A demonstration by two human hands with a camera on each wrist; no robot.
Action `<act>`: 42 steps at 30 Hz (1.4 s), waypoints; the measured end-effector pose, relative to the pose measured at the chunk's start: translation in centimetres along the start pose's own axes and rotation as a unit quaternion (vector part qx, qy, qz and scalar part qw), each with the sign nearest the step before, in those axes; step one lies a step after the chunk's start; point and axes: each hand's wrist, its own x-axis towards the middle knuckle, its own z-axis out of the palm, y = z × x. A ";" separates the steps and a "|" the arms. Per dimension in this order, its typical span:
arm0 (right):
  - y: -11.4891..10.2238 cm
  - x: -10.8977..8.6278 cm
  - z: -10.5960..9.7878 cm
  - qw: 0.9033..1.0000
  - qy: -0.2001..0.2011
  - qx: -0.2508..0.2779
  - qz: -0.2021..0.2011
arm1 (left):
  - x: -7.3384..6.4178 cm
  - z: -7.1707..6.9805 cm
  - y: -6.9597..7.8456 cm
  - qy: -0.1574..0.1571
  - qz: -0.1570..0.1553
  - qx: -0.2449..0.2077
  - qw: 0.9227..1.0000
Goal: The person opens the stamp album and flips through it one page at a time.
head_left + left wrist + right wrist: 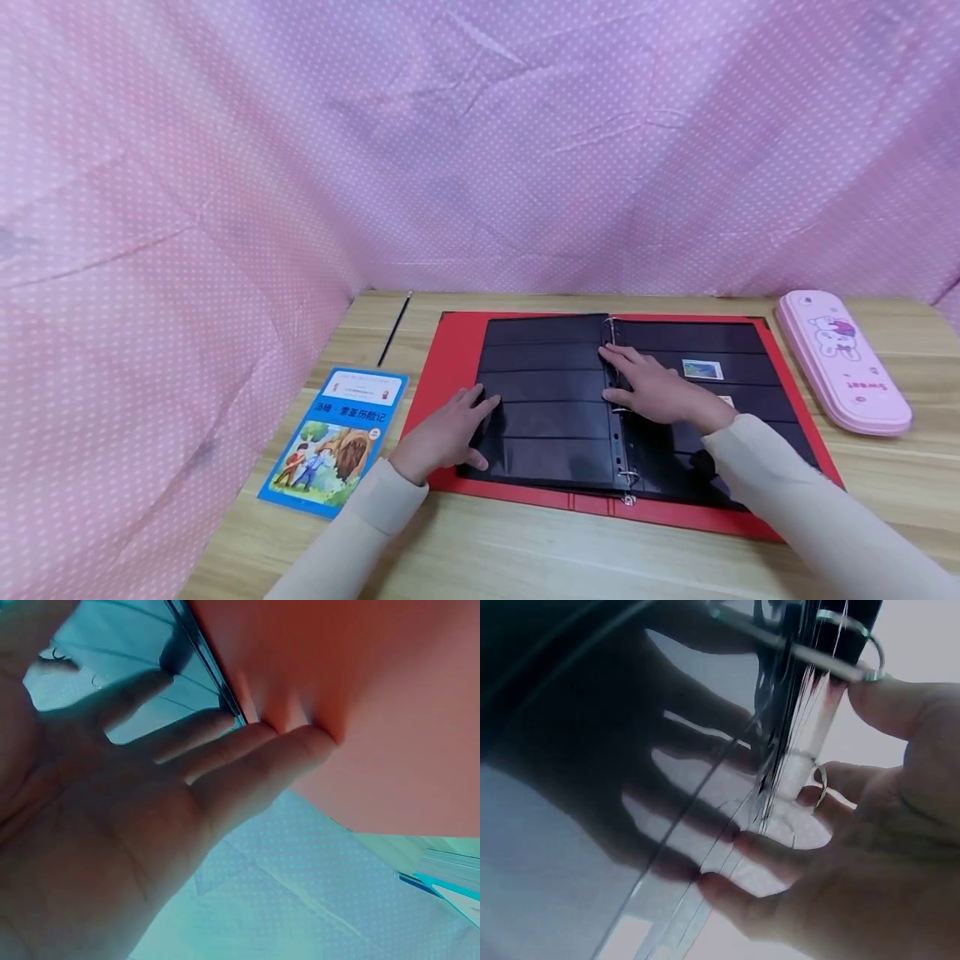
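A red ring binder (pixel 459 350) lies spread on the table with black pocket pages on both sides. My left hand (pixel 446 429) rests with extended fingers at the outer edge of the left page (pixel 555 417). In the left wrist view, its fingertips (pixel 319 741) touch the red cover and the page edge. My right hand (pixel 660 387) reaches over the right page (pixel 723 337), fingers along the spine beside the metal rings (pixel 628 477). Its fingertips (pixel 712 885) press on the glossy page in the right wrist view. A stamp (pixel 702 369) sits in a right-page pocket; another is partly hidden under my right wrist.
A blue picture-covered book (pixel 333 442) lies left of the binder, with a black pencil (pixel 394 329) behind it. To the right is a pink pencil case (pixel 843 362). Pink dotted cloth (pixel 525 167) hangs behind the wooden table (pixel 540 542).
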 end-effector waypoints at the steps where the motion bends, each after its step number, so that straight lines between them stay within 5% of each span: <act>1: -0.1 0.0 0.0 1.000 -0.001 0.002 0.003 | 0.0 0.0 -0.1 -0.004 0.002 0.001 1.000; 7: 0.4 -1.9 -0.8 0.999 0.036 0.019 0.015 | -0.1 0.0 -0.2 -0.015 -0.001 0.002 1.000; 13: 2.3 -8.0 -0.6 0.995 0.085 -0.036 0.030 | -0.3 -0.2 0.0 -0.018 -0.001 0.003 1.000; 23: 6.0 -15.7 1.3 0.981 0.079 -0.123 0.126 | -0.5 -0.3 0.1 -0.020 -0.004 0.009 1.000; 33: 6.8 -16.9 1.6 0.967 0.069 -0.135 0.203 | -0.5 -0.1 0.2 -0.014 0.000 0.011 1.000; 42: 6.6 -16.8 1.2 0.968 0.102 -0.109 0.202 | -0.6 -0.1 0.2 -0.012 -0.002 0.011 1.000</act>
